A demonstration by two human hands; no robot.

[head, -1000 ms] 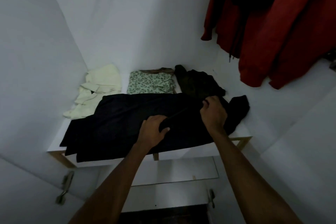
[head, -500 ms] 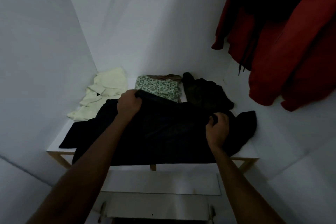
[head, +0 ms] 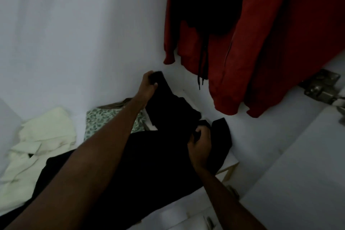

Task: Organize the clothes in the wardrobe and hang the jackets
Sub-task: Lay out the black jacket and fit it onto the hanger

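Overhead, red jackets (head: 261, 43) hang (cream (head: 37, 145) and leafy (head: 97, 123) clothes lie leftward) while both the left hand (head: 148, 85) and right hand (head: 200, 144) clutch the black garment (head: 158, 155).

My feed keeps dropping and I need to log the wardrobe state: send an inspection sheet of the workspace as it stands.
Surface: white wardrobe shelf with wooden edge, mostly covered by clothes.
Job's things: large black garment spread over the shelf, one end lifted; red hooded jacket hanging at upper right.
Clutter: crumpled cream garment at left; folded green leaf-print cloth behind the left arm.
Hands: left hand grips the raised end of the black garment; right hand grips its fabric lower down.
Cables: nothing seen; only a black drawstring dangling from the jacket.
Surroundings: white wardrobe walls; metal door hinge at right.
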